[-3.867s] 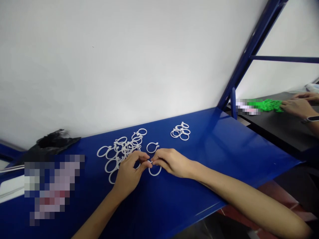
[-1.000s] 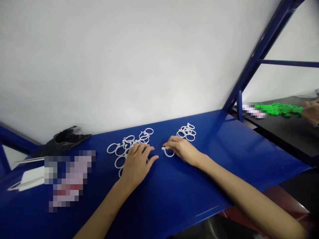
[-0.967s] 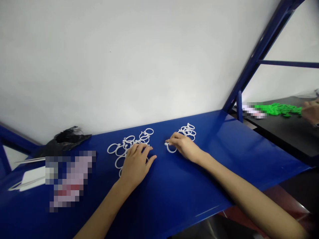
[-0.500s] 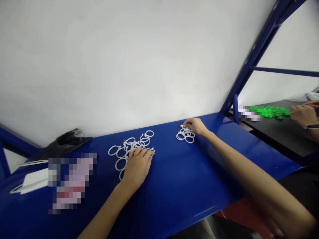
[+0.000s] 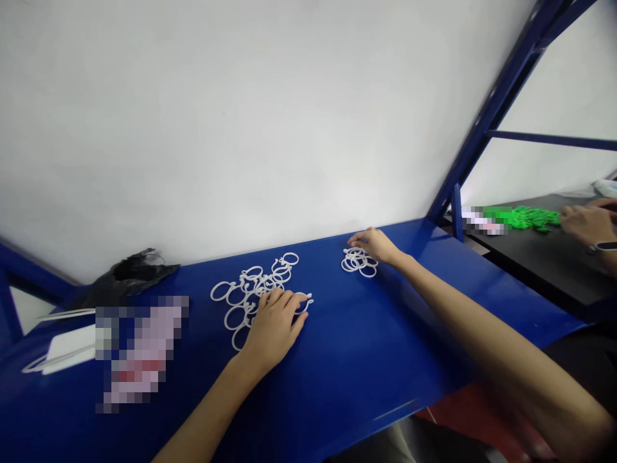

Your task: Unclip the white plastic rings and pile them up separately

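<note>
White wall (image 5: 231,128) fills the far side, with a blue bench (image 5: 347,366) running left to right below it. Blue framing (image 5: 486,116) slants up at the far right, and past it is a second, black bench (image 5: 544,260). A crumpled black bag (image 5: 103,289) lies at the far left; nearer are a pinkish shape (image 5: 147,347), too pixelated to name, and a white flat object (image 5: 72,347). A loose heap of white rings (image 5: 263,283) covers the middle of the blue bench. The left hand (image 5: 274,325) lies palm down over its near right side, thumb and fingers spread, released — one ring (image 5: 309,299) shows under the fingertips. The right hand (image 5: 376,245) bends its fingers over the far side of a smaller cluster of rings (image 5: 359,259); whether it grasps one, I cannot tell. Farther right, another person's hands (image 5: 590,226) are beside green pieces (image 5: 535,218).
</note>
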The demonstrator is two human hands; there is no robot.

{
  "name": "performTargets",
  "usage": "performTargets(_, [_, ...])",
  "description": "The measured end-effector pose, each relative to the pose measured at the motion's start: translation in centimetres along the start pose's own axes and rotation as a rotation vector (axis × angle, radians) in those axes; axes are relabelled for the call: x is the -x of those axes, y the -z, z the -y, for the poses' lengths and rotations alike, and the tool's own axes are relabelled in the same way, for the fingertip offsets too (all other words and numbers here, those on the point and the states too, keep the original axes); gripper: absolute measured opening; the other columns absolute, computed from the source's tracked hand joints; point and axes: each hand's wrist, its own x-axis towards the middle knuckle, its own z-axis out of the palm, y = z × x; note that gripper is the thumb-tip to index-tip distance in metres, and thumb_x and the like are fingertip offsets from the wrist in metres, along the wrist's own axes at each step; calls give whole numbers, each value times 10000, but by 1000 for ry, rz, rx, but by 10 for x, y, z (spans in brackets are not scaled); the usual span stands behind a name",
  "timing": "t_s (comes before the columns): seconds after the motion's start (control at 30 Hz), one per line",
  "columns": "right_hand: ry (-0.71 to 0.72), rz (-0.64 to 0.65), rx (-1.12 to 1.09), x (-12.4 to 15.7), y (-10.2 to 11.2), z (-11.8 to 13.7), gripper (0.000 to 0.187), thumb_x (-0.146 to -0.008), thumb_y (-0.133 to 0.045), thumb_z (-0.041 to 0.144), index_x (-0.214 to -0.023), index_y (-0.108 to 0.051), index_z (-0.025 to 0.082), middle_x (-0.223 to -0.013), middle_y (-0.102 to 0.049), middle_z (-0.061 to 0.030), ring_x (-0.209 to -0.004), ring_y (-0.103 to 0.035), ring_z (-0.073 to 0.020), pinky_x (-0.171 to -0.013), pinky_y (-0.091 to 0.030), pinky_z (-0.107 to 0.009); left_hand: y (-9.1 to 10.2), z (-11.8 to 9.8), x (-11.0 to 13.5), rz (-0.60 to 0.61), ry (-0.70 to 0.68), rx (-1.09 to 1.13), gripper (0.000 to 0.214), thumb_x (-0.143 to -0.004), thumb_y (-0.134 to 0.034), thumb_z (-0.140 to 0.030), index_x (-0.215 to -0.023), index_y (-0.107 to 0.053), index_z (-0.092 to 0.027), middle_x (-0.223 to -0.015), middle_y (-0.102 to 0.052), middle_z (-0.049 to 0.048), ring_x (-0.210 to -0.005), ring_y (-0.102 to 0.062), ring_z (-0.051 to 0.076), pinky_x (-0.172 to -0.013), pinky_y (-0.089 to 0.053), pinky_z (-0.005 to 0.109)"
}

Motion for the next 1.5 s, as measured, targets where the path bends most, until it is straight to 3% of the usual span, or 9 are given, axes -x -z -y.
performTargets(0.13, [44, -87, 32, 9, -1, 13, 222, -949, -545, 266, -1008, -750, 205, -1003, -753, -61, -985, -588, -241, -933, -442, -397, -2, 2, 0, 8, -10, -31, 163, -917, -574, -196, -1063, -633, -239, -948, -685, 13, -937, -541, 228, -859, -368, 394])
performTargets(0.3, [198, -209, -29, 37, -12, 61, 197, -977, -543, 279, -1029, -714, 197, -1002, -738, -59, -953, -567, -222, -891, -451, -376, -1, -2, -1, -34, -15, 75, 213, -919, -573, -155, -1115, -586, -237, -880, -677, -9, -905, -566, 207, -844, -390, 375])
performTargets(0.43, [227, -71, -200, 63, -30, 104, 261, -1006, -506, 350, -1003, -705, 181, -969, -725, -59, -878, -618, -179, -864, -458, -344, 0, -4, -2, -178, -17, 141, 185, -915, -597, -176, -1088, -552, -223, -885, -688, -9, -915, -596, 197, -878, -417, 380])
performTargets(0.57, [168, 103, -378, 81, -41, 127, 270, -981, -543, 398, -980, -710, 185, -905, -717, -39, -807, -636, -152, -747, -466, -279, 2, -8, -2, -293, -52, 139, 168, -907, -611, -198, -1060, -549, -229, -878, -696, -6, -891, -606, 194, -855, -451, 366])
performTargets(0.67, [128, 170, -507, 88, -43, 134, 229, -955, -583, 372, -960, -705, 179, -859, -696, -24, -729, -617, -127, -667, -454, -242, 3, -12, -2, -313, -96, 132, 162, -904, -621, -205, -1048, -553, -231, -873, -681, -2, -859, -601, 185, -820, -478, 346])
performTargets(0.8, [60, 209, -624, 91, -46, 136, 212, -956, -565, 357, -911, -666, 175, -795, -669, -4, -673, -581, -115, -605, -439, -219, 0, -16, 0, -250, -142, 169, 225, -903, -626, -209, -1112, -545, -227, -894, -658, 10, -878, -604, 181, -820, -514, 333])
performTargets(1.0, [217, 99, -379, 91, -44, 131, 163, -978, -502, 256, -960, -637, 167, -836, -669, -36, -718, -608, -138, -680, -469, -253, 3, -19, 0, -328, -89, 148, 326, -945, -559, -228, -1271, -537, -239, -1011, -620, 46, -929, -616, 176, -864, -528, 342])
performTargets(1.23, [401, 122, -286, 93, -41, 126, 232, -1022, -443, 248, -1123, -633, 160, -992, -684, -82, -843, -643, -164, -769, -508, -291, 11, -13, -4, -220, 32, 365, 170, -953, -563, -294, -1097, -640, -249, -861, -668, -11, -756, -641, 132, -730, -539, 278])
performTargets(1.5, [526, 149, -218, 97, -42, 131, 279, -1044, -379, 241, -1059, -638, 138, -879, -639, -59, -753, -582, -145, -689, -476, -259, 13, -17, -5, -196, 25, 418, 162, -925, -602, -283, -782, -646, -221, -729, -652, -24, -691, -605, 131, -674, -496, 265])
